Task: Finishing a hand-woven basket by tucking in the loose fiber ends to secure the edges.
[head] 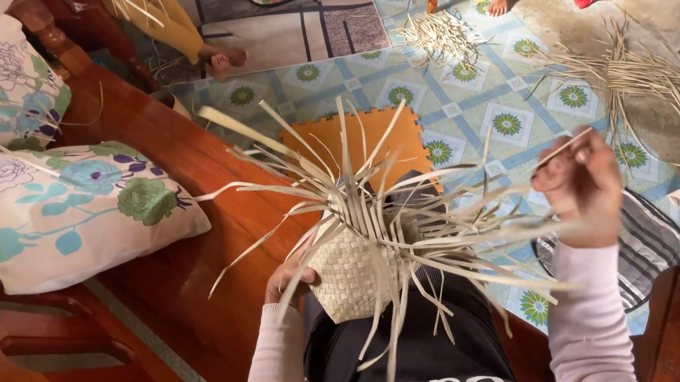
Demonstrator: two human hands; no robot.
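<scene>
On the person's lap sits a half-woven straw basket, loose pale strips fanning upward and outward from its plaited base. The left hand clasps the basket's left side, fingers closed against the weave. Farther right, the raised right hand pinches one long strip between closed fingers, above the patterned floor.

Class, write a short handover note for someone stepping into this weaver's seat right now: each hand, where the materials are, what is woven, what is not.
Left hand: steadies the pale, partly woven straw basket on the lap.
Right hand: raised, pinching one thin pale straw strip pulled out to the side.
Done: a tight checkered patch of weave at the basket's lower part.
Left: many loose strip ends fan out unwoven above it.
Spare straw: bundles on the patterned tiled floor, one ahead, one to the right.
</scene>
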